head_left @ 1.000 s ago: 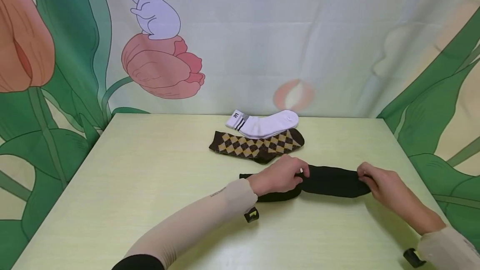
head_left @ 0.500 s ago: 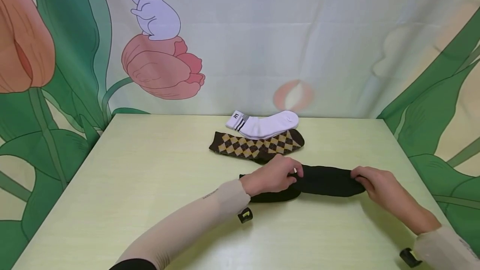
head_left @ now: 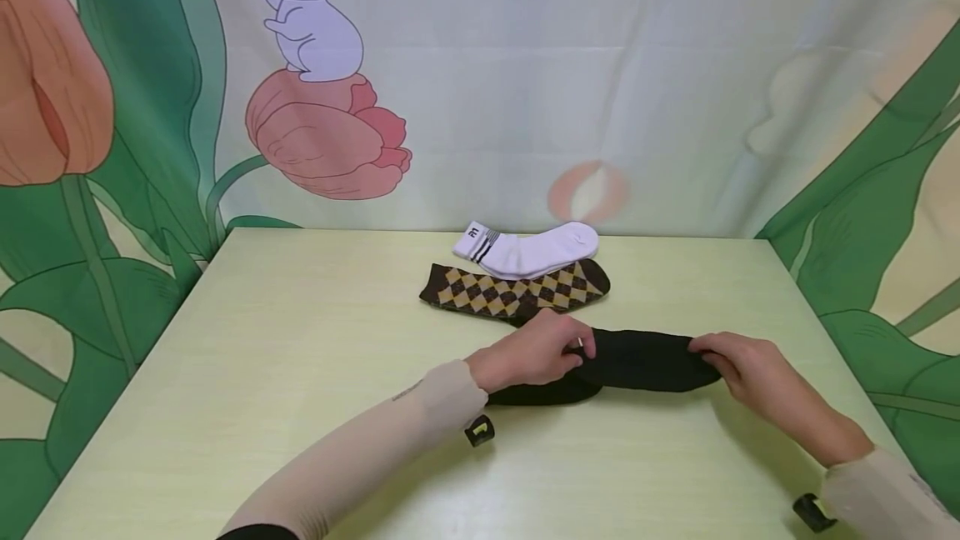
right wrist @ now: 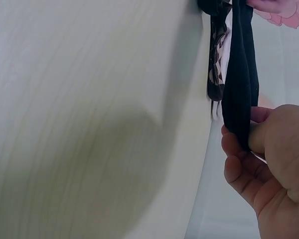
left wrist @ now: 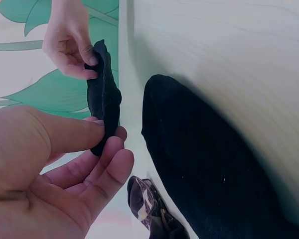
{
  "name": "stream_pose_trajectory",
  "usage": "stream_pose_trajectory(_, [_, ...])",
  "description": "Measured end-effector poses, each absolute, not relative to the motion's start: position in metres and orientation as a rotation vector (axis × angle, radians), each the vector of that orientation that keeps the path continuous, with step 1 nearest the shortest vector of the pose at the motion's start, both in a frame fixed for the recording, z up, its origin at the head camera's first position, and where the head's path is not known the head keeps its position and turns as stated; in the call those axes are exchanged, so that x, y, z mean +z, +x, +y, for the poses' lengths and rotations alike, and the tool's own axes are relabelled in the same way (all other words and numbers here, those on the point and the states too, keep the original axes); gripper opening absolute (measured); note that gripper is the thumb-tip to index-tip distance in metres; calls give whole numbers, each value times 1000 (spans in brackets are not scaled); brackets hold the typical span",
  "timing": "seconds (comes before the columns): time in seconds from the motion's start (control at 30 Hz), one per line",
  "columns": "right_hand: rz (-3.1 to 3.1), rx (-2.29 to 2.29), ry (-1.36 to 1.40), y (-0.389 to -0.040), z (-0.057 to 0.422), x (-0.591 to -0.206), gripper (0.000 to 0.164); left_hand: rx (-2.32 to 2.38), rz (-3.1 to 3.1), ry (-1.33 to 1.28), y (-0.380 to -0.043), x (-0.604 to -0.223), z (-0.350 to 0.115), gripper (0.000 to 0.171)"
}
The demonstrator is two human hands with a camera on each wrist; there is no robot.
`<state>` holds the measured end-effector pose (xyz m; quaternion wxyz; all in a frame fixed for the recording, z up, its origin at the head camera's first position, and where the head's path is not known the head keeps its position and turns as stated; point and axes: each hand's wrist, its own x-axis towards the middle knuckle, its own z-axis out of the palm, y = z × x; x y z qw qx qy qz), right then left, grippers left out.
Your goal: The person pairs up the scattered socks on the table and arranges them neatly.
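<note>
Both hands hold a black sock [head_left: 641, 360] stretched level above the table. My left hand [head_left: 538, 348] pinches its left end between thumb and fingers; my right hand [head_left: 750, 365] pinches the right end. In the left wrist view the held sock [left wrist: 104, 97] hangs raised between the two hands. A second black sock [head_left: 543, 392] lies on the table under my left hand and forearm, partly hidden by them; it looms large in the left wrist view. The right wrist view shows thumb and fingertips closed on the held sock's end [right wrist: 237, 112].
Behind the black socks lies a brown and yellow argyle sock [head_left: 487, 292], overlapped in view by my left hand. Against its far side is a white sock [head_left: 540, 250] with dark stripes. A printed curtain [head_left: 480, 90] stands behind the pale table [head_left: 262, 373].
Both hands have shifted a little to the left, carrying the black sock with them. The second black sock and the argyle and white socks stay in place.
</note>
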<state>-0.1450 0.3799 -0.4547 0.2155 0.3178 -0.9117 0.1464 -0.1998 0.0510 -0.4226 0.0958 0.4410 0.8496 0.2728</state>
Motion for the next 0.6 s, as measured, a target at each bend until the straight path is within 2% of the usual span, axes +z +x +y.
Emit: stream_pose_trajectory(0.6, [-2573, 419, 928, -147, 364, -447, 41, 840, 2535, 1275, -200, -421, 31, 14])
